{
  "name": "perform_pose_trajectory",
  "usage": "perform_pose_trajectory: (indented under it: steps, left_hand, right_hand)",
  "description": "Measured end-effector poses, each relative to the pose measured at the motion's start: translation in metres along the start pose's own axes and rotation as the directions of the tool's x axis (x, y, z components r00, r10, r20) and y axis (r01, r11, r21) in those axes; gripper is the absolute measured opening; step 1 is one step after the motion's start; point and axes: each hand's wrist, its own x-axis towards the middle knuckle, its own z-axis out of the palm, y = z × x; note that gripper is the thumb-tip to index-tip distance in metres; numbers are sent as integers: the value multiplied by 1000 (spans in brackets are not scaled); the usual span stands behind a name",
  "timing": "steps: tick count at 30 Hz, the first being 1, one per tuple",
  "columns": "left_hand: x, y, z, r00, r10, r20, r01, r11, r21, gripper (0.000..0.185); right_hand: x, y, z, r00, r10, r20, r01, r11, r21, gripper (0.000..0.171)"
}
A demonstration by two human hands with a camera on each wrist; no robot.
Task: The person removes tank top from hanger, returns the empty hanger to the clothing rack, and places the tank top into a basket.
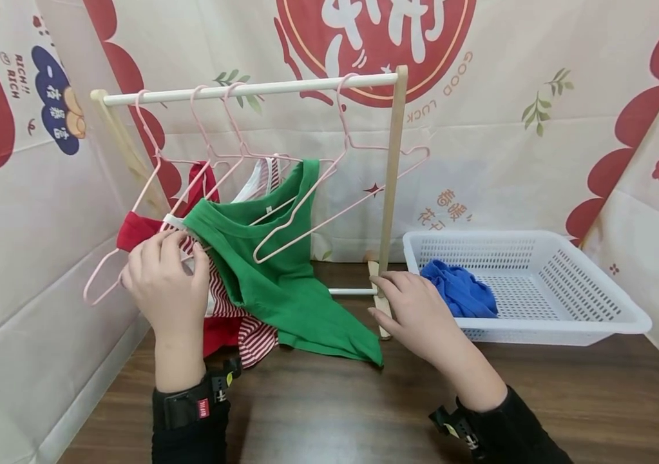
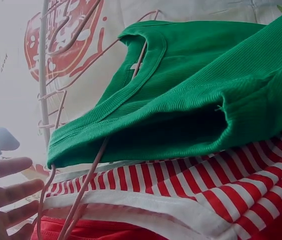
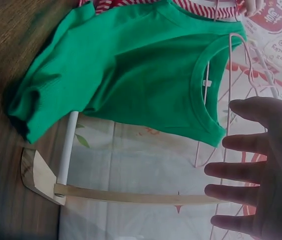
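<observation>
Two hands at a garment rack; clock directions follow the head view. From my distant post I see the green ribbed-fabric garment (image 1: pixel 283 283) draped from the white-railed, pale wooden rack (image 1: pixel 393 174), its lower corner slanting toward 5 o'clock above the brown wood-grain surface (image 1: pixel 329 412). Its body lies at 3 o'clock from the fingers of the left hand (image 1: pixel 168 277) and at 9 o'clock from those of the right hand (image 1: pixel 413 312). I read both sets of fingers as released: the left ones extend beside the red cloth garment (image 1: pixel 138 231) and the red-and-white striped garment (image 1: pixel 227 298), though I cannot tell whether they touch; the right ones are spread, apart from the green fabric. At 11 o'clock from the right hand hangs a bare, thin pink hanger (image 1: pixel 335 214); at 3 o'clock, a white perforated plastic basket (image 1: pixel 544 332) contains a crumpled blue cloth (image 1: pixel 459 289).
</observation>
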Motion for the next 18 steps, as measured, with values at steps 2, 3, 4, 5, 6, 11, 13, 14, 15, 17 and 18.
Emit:
perform_pose_trajectory:
  steps: [2,3,4,5,6,11,13,14,15,17,18]
  left_hand:
    - [0,0,0,1000,7,16,-7,1000,4,24]
    - [0,0,1,1000,9,23,-9,1000,2,24]
    - [0,0,1,1000,10,29,-10,1000,1,23]
    - [-1,0,1,999,16,36,-16,1000,5,23]
    - [-1,0,1,999,17,41,-17,1000,2,22]
    - [0,1,1,997,19,76,-19,1000,-10,19]
    - [0,1,2,996,12,92,-11,1000,-11,19]
    - [0,1,1,995,5,101,-5,1000,-6,20]
    - [0,1,1,994,-3,109,4,1000,-2,20]
    - [-1,1,-1,992,-15,126,12,1000,24,22]
    - [-2,1,-2,991,-23,132,18,999,42,23]
  right_hand:
    - [-1,0,-2,1000,5,7,-5,1000,-4,52]
    - [-2,0,-3,1000,8,10,-8,1000,-5,52]
    - [-2,0,-4,1000,10,11,-10,1000,-5,52]
    - [-2,0,-5,1000,10,10,-10,1000,-6,52]
    - [-3,0,-6,1000,10,9,-10,1000,-7,52]
    - [-3,0,-10,1000,-4,6,4,1000,-6,52]
    - [-3,-1,-12,1000,-3,10,3,1000,-1,52]
    - [-3,-1,-13,1000,-1,13,1,1000,0,52]
    - [-4,-1,-14,1000,1,14,-1,1000,3,52]
    - [-4,-2,-15,1000,6,17,-6,1000,7,52]
    - [-5,-2,-16,1000,7,17,-8,1000,10,51]
